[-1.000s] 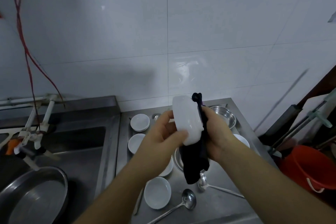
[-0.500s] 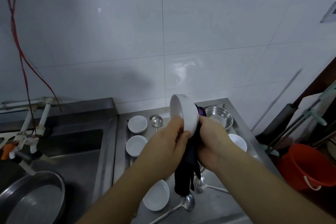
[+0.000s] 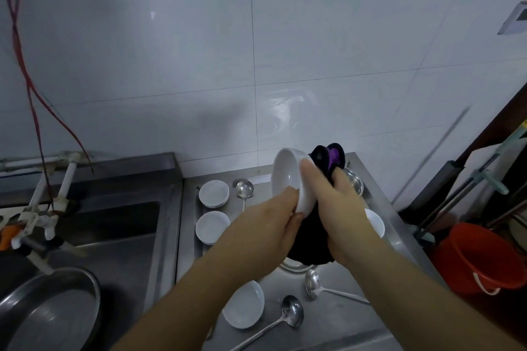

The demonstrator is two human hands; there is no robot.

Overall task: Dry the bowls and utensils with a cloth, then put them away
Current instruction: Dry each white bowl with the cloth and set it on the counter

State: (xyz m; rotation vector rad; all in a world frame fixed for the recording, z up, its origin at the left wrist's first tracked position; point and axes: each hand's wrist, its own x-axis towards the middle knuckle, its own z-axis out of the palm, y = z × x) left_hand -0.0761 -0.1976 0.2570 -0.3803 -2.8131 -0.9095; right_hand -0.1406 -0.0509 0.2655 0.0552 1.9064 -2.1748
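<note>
Head view: left hand [image 3: 273, 225] grips the white bowl [image 3: 288, 179] by its rim; right hand [image 3: 333, 208] clutches the dark cloth [image 3: 328, 162]. The bowl looks rigid, slippery and breakable.

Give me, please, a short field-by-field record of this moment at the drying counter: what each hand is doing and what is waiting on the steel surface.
left hand: grips the lower rim of the white bowl, held tilted above the counter
right hand: holds the dark cloth against the bowl's outside
counter: four white bowls lie loose, e.g. back-left bowl and near bowl
utensils: three steel ladles, e.g. front ladle
sink: a steel basin sits at its near left
</note>
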